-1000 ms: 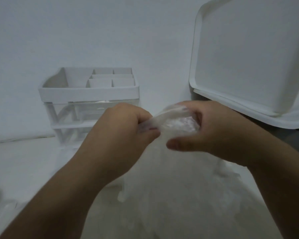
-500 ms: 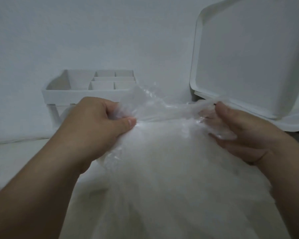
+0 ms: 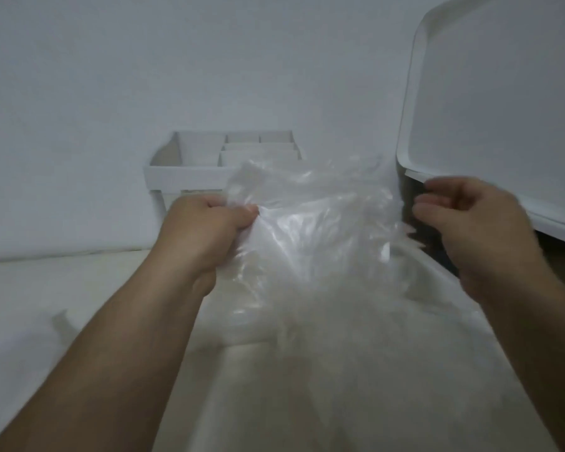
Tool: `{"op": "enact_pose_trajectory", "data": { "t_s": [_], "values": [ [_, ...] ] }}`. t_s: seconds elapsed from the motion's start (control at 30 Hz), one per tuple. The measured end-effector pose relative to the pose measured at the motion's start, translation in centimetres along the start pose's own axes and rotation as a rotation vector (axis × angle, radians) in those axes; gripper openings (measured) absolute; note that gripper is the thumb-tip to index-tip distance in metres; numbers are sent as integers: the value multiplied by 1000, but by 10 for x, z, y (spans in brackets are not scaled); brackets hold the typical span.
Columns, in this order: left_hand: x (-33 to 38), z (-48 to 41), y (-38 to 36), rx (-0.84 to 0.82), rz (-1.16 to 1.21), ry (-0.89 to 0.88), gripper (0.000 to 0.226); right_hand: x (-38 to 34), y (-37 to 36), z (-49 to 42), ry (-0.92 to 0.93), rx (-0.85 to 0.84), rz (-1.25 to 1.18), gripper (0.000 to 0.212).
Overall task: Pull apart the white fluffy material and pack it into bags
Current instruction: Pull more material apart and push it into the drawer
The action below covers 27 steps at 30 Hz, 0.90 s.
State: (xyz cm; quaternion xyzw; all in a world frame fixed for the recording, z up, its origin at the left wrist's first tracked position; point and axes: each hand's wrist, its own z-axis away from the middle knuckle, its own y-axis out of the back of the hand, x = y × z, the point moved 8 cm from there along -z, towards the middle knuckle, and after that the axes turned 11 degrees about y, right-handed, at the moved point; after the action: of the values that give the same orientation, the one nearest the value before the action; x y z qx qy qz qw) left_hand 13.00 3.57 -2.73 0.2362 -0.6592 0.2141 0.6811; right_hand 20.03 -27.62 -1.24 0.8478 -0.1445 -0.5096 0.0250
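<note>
A clear plastic bag (image 3: 310, 223) hangs between my two hands above the pale table, its mouth spread wide. My left hand (image 3: 206, 226) grips the bag's crumpled left edge in a fist. My right hand (image 3: 470, 223) has curled fingers and thumb at the bag's right edge, where the thin film is blurred and hard to make out. A hazy mass of white fluffy material (image 3: 327, 324) shows through the lower part of the bag.
A white desk organizer (image 3: 190, 168) with several compartments stands behind the bag against the wall. A large white bin lid (image 3: 503, 109) leans upright at the right, close to my right hand. The pale tabletop (image 3: 46, 305) stretches to the left.
My hands have moved apart, from close together at the bag's top to its two sides. The bag's mouth has spread open and the bag has lifted higher in view.
</note>
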Motion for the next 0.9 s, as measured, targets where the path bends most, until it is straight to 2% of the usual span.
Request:
{"op": "enact_pose_trajectory", "data": {
  "t_s": [0.03, 0.07, 0.13, 0.23, 0.33, 0.37, 0.47, 0.7, 0.8, 0.9],
  "values": [
    [-3, -7, 8, 48, 59, 21, 16, -26, 5, 6, 138, 75, 34, 27],
    [-6, -13, 15, 93, 102, 42, 16, -54, 1, 16, 278, 66, 32, 24],
    [-14, -21, 26, 166, 118, 62, 18, -93, -41, 38, 469, -152, 58, 24],
    [-33, -23, 33, 197, 34, 105, 20, -79, -136, 59, 526, -613, 390, 29],
    [-52, -29, 48, 213, -125, 136, 32, -37, -191, 66, 492, -832, 553, 35],
    [-57, -32, 55, 208, -184, 145, 31, -28, -200, 69, 475, -864, 572, 35],
    [-61, -36, 67, 193, -357, 137, 9, -16, -207, 75, 488, -919, 625, 36],
    [-71, -50, 91, 217, -607, 186, 11, -16, -225, 75, 507, -981, 563, 33],
    [-79, -49, 92, 227, -772, 201, 13, -8, -235, 79, 526, -1001, 612, 33],
    [-84, -47, 89, 204, -842, 206, 14, 5, -248, 89, 554, -1091, 680, 27]
  ]
}}
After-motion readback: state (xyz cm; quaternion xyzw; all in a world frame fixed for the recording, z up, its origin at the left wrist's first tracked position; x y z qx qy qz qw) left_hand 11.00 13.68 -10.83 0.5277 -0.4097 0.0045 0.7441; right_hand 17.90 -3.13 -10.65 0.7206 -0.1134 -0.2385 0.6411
